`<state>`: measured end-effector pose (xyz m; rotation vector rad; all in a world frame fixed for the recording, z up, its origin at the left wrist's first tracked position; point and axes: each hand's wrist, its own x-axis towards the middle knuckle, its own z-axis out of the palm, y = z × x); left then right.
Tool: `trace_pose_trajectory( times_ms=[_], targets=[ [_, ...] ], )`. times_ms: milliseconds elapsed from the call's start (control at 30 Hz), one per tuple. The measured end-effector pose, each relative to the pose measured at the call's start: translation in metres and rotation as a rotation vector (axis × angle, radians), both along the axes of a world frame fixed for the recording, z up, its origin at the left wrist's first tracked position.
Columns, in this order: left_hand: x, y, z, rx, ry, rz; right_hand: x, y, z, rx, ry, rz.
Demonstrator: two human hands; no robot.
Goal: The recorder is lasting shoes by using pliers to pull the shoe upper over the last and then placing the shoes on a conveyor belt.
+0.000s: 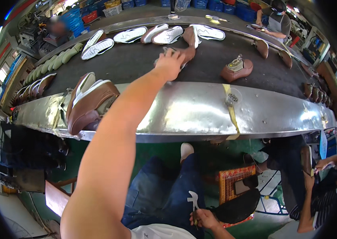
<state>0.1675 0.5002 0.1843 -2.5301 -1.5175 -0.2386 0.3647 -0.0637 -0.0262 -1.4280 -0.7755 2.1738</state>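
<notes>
I'm apparently handling a brown shoe (189, 55) on the dark belt (216, 51); my left hand (169, 65) is lying over it, though I can't tell whether its fingers are gripping. My right hand (206, 219) is clasping a claw hammer (194, 202). Lifting would be calling for a firm pinch, white-soled shoes (168, 35) crowding beyond.

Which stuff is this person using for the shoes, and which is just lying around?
In use:
hammer, in the right hand
brown shoe, at the left hand
maybe the clear cup of small bits

Probably just lying about:
black thing, unclear what
woven orange seat
blue crates
</notes>
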Motion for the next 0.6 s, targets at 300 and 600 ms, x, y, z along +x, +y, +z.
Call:
trace_pose_trajectory(
  times_ms=[300, 600],
  targets=[
    [-0.036, 0.043, -0.018, 0.005, -0.406, -0.164, 0.028, 0.043, -0.013, -0.061, 0.049, -0.054],
    [-0.170, 0.177, 0.000, -0.090, -0.097, 0.555, 0.023, 0.129, 0.010, -0.139, 0.069, -0.068]
  ],
)
